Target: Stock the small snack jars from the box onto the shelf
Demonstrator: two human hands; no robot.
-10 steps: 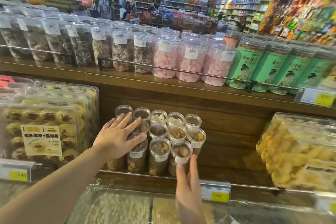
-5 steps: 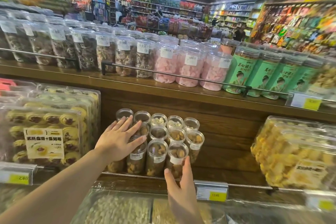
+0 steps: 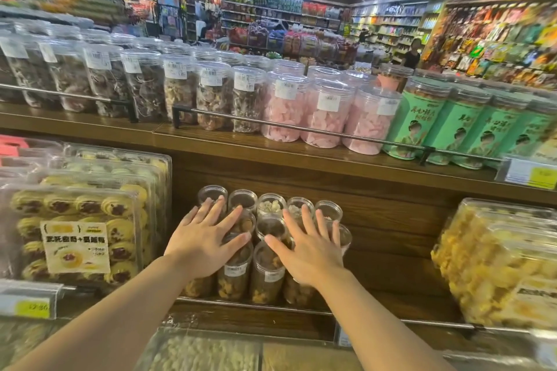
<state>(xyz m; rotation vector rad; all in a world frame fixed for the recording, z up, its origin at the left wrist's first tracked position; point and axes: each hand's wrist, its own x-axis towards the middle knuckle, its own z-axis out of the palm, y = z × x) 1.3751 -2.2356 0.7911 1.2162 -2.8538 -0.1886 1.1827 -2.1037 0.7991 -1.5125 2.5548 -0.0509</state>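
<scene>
Several small clear snack jars [image 3: 266,275] with white labels stand in tight rows on the middle wooden shelf [image 3: 391,307]. My left hand [image 3: 203,236] lies flat, fingers spread, on the lids of the left jars. On the lids of the right jars my right hand [image 3: 309,245] rests the same way, palm down. Neither hand grips a jar. The box is not in view.
Clear trays of yellow pastries [image 3: 75,229] sit left of the jars, tubs of yellow snacks [image 3: 494,265] to the right. The shelf above carries large jars [image 3: 325,111] and green canisters [image 3: 422,123] behind a metal rail [image 3: 301,129]. A person [image 3: 411,53] stands far back.
My right hand has risen from below the front jar and now lies flat on the right jars' lids. My left hand has stayed on the left jars.
</scene>
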